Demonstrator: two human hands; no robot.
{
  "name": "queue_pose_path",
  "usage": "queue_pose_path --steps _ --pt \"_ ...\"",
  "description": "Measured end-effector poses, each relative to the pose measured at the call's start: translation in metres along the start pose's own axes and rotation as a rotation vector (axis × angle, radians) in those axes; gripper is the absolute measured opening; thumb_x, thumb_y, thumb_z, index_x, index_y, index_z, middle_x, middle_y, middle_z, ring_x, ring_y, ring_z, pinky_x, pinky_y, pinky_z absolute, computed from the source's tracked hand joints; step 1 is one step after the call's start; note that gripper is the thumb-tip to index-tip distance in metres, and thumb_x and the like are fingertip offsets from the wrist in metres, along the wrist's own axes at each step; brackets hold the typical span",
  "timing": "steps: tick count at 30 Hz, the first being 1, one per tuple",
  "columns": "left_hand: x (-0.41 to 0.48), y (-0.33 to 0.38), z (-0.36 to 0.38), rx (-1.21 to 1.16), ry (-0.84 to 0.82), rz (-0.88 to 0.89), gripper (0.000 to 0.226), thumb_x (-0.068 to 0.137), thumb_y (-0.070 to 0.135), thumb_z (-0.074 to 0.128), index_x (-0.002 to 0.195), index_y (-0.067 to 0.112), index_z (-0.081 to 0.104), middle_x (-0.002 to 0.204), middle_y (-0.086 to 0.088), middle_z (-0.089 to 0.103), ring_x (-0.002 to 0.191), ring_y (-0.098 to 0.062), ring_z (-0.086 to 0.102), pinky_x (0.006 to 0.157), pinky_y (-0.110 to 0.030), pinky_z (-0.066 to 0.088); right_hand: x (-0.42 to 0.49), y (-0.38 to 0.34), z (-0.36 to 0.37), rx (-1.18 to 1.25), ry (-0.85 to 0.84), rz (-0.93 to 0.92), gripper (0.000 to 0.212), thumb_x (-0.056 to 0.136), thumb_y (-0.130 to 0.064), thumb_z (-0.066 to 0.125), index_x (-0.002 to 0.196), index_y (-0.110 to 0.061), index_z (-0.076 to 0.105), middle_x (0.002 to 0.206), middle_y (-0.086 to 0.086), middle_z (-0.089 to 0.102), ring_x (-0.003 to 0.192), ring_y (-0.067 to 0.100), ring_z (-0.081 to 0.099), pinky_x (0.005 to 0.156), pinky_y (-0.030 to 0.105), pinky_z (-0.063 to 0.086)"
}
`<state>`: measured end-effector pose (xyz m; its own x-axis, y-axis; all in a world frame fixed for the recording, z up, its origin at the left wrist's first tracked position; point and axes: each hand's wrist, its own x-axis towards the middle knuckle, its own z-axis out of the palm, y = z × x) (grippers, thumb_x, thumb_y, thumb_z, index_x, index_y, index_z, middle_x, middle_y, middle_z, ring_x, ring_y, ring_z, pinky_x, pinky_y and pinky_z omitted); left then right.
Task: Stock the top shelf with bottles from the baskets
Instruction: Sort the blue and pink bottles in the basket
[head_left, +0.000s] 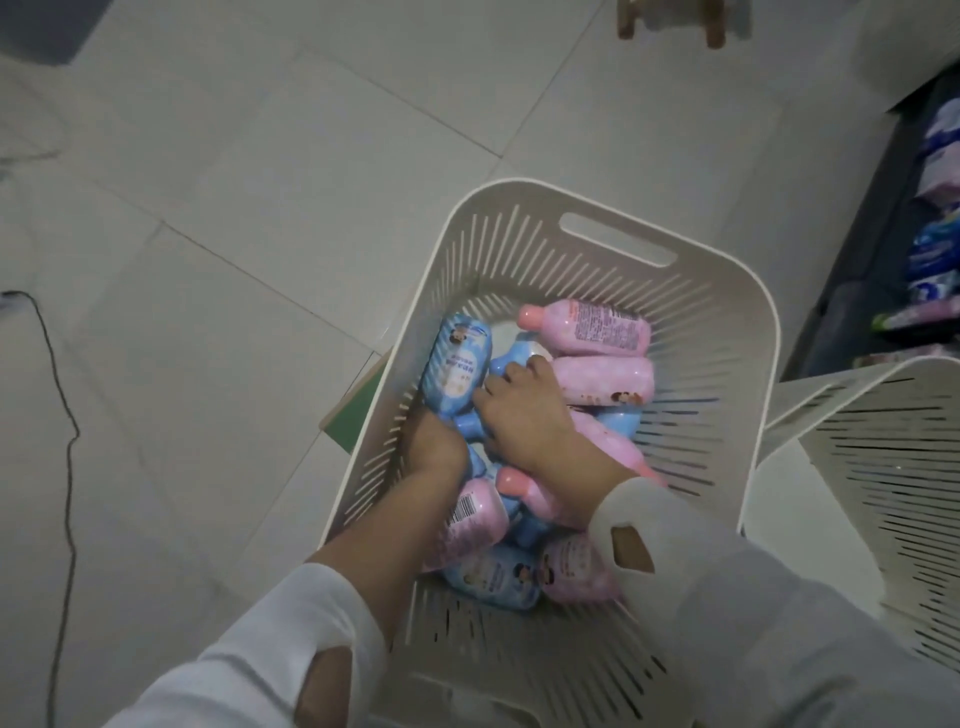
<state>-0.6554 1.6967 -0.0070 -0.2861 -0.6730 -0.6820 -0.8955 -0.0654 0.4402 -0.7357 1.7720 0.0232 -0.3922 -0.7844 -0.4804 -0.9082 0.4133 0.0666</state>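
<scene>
Directly below the head camera, a white slatted basket (717, 332) stands on the tiled floor (234, 182). It holds a loose heap of pink and blue bottles (480, 519) lying on their sides.

Left hand (435, 448): reaches down along the basket's left wall, fingers curled at the neck end of a labelled blue bottle (457, 366). The fingertips are hidden, so the firmness of the hold cannot be read.

Right hand (525, 415): lies over the middle of the heap, fingers bent onto a second blue bottle (511, 349), just beside a pink bottle (602, 382). Neither blue bottle is lifted clear.

Top shelf: not in view. Only dark lower shelving (883, 260) with packets shows at right, near a second basket (883, 467).

Step in hand, as judged: drawing one bottle per hand out of the heap. To do it well:
- Close both hands round the bottle bodies rather than the caps, since a smooth bottle held by its neck is likely to swing or slip.
- Lift straight up and clear of the rim, so that neighbouring bottles are not dragged along and the slats do not catch.
- Turn the bottles upright before reaching for the shelf.
</scene>
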Motion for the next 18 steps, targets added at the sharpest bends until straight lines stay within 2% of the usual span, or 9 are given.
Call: queue_pose_path --steps 3,7,11,13,15,18 --pt "-0.011 0.012 -0.005 -0.009 0.002 -0.027 0.035 0.093 0.015 0.05 0.123 -0.004 0.053 0.124 -0.024 0.057 0.114 -0.038 0.055 0.096 -0.042 0.044 -0.006 0.006 -0.002 0.033 0.045 -0.041 0.03 0.082 -0.031 0.056 0.111 -0.022 0.062 0.114 0.001 0.057 0.11 0.027 0.05 0.101 0.046 0.027" --pt "-0.027 0.029 -0.018 -0.01 -0.059 0.059 0.033 0.094 0.017 0.051 0.118 -0.005 0.055 0.118 -0.023 0.061 0.108 -0.036 0.059 0.082 -0.032 0.043 -0.019 0.015 -0.017 0.154 0.062 -0.038 0.031 0.083 -0.028 0.055 0.113 -0.024 0.062 0.117 0.001 0.057 0.116 0.028 0.047 0.111 0.047 0.017" --pt "-0.044 0.059 -0.037 0.046 -0.007 0.206 0.029 0.093 0.012 0.05 0.116 -0.006 0.051 0.119 -0.025 0.059 0.109 -0.036 0.056 0.081 -0.032 0.036 -0.026 0.026 -0.03 0.248 0.139 0.0 0.022 0.078 -0.026 0.061 0.099 -0.02 0.065 0.1 0.002 0.066 0.11 0.028 0.053 0.108 0.045 0.022" --pt "-0.052 0.073 -0.047 0.125 0.018 0.288 0.027 0.093 0.011 0.05 0.115 -0.006 0.05 0.119 -0.025 0.058 0.109 -0.037 0.056 0.082 -0.034 0.036 -0.032 0.032 -0.036 0.282 0.117 0.042 0.024 0.077 -0.03 0.063 0.1 -0.021 0.063 0.102 0.002 0.065 0.116 0.023 0.049 0.11 0.041 0.018" --pt "-0.058 0.083 -0.058 0.23 0.046 0.363 0.026 0.093 0.014 0.05 0.113 -0.002 0.051 0.117 -0.024 0.059 0.108 -0.038 0.056 0.082 -0.038 0.043 -0.042 0.038 -0.046 0.354 0.115 0.095 0.029 0.078 -0.031 0.063 0.105 -0.021 0.061 0.106 0.003 0.064 0.121 0.021 0.046 0.111 0.037 0.018" --pt "-0.069 0.096 -0.074 0.34 0.035 0.499 0.022 0.092 0.015 0.051 0.109 0.002 0.053 0.113 -0.02 0.06 0.105 -0.038 0.057 0.082 -0.04 0.044 -0.058 0.044 -0.063 0.499 0.147 0.195 0.031 0.081 -0.031 0.062 0.111 -0.02 0.06 0.111 0.008 0.063 0.114 0.027 0.053 0.096 0.035 0.036"
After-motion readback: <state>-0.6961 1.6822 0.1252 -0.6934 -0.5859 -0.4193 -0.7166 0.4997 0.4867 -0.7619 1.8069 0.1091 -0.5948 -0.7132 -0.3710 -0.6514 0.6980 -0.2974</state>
